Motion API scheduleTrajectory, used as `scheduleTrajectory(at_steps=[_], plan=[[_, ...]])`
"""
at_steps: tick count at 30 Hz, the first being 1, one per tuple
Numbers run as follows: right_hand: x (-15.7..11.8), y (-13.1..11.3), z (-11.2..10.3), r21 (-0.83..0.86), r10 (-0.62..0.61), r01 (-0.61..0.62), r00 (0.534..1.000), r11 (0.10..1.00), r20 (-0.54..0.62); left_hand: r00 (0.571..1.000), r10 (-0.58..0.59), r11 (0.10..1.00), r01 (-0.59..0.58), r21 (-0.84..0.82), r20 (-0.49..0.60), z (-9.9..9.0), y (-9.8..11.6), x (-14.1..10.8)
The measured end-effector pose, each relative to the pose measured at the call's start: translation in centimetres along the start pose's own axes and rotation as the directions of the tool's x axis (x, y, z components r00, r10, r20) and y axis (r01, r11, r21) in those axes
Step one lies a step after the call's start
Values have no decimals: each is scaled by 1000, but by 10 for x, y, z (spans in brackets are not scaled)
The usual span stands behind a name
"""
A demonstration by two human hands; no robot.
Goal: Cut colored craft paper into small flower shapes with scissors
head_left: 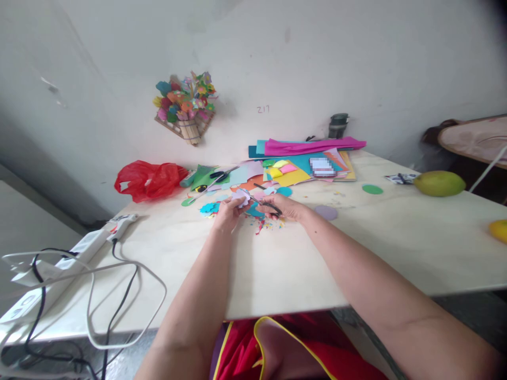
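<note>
My left hand (228,214) pinches a pale lilac paper piece (240,197) with a scalloped edge. In my right hand (282,206) is a pair of scissors (273,208) with dark handles, its blades pointing left at the lilac paper. Whether the blades are apart at the paper is too small to tell. Blue scalloped paper shapes (209,209) lie left of my left hand. Beneath the hands are small colored paper scraps (266,224) and more blue paper (255,210). A lilac paper circle (326,212) rests to the right of my right hand.
Colored sheets (301,174) and a magenta roll (315,145) lie at the back. A second pair of scissors (217,175) is near a red plastic bag (150,179). Power strips (59,274) with looping cables occupy the left. A green-yellow mango (439,183) sits at right.
</note>
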State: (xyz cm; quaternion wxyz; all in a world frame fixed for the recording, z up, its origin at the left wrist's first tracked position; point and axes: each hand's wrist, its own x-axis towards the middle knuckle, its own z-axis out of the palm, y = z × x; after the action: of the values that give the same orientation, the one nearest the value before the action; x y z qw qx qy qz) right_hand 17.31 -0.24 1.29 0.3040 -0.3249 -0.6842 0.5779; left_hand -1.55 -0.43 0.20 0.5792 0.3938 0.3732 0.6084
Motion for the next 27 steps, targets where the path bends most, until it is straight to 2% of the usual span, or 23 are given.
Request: scheduleTrajectory(at_steps=[16, 27], plan=[[3, 7, -1, -10, -1, 0, 1000, 1000, -8, 1000, 4, 1000, -4, -11, 12, 1, 0, -1], [4, 7, 2, 6, -62, 62, 998, 998, -17, 999, -18, 1000, 18, 20, 32, 1, -4, 0]])
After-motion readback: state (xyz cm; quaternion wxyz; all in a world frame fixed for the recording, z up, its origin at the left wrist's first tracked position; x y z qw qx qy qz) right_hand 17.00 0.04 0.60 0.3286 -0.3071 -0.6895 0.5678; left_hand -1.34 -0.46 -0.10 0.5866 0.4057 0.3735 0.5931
